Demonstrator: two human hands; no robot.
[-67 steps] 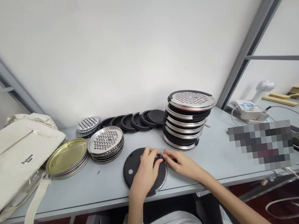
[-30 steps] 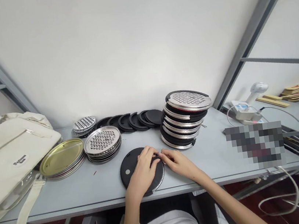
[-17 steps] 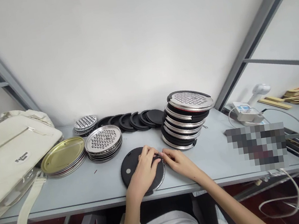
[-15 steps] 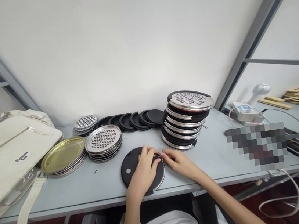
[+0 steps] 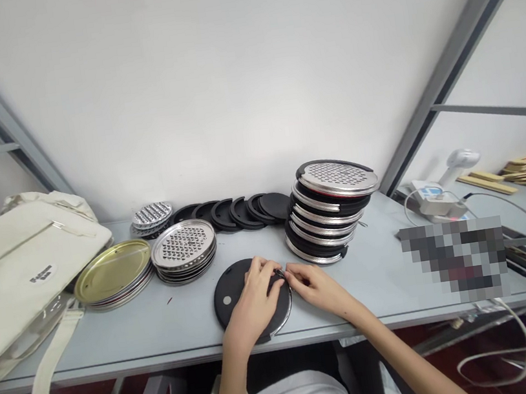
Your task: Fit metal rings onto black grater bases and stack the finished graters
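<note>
A: Both hands on one part at near table edge (image 5: 119,357). Left hand (image 5: 251,303) pressed flat on black disc (image 5: 230,293), likely pinning it down. Right hand (image 5: 315,286) pinched small metal clip (image 5: 281,275) at disc rim.

B: Disc look?

A: Round, matte black, small pale dot near left, wire ring (image 5: 287,314) along right edge. Farther back: gold lids (image 5: 113,280), grater discs (image 5: 184,246), finished stack (image 5: 331,213).
</note>
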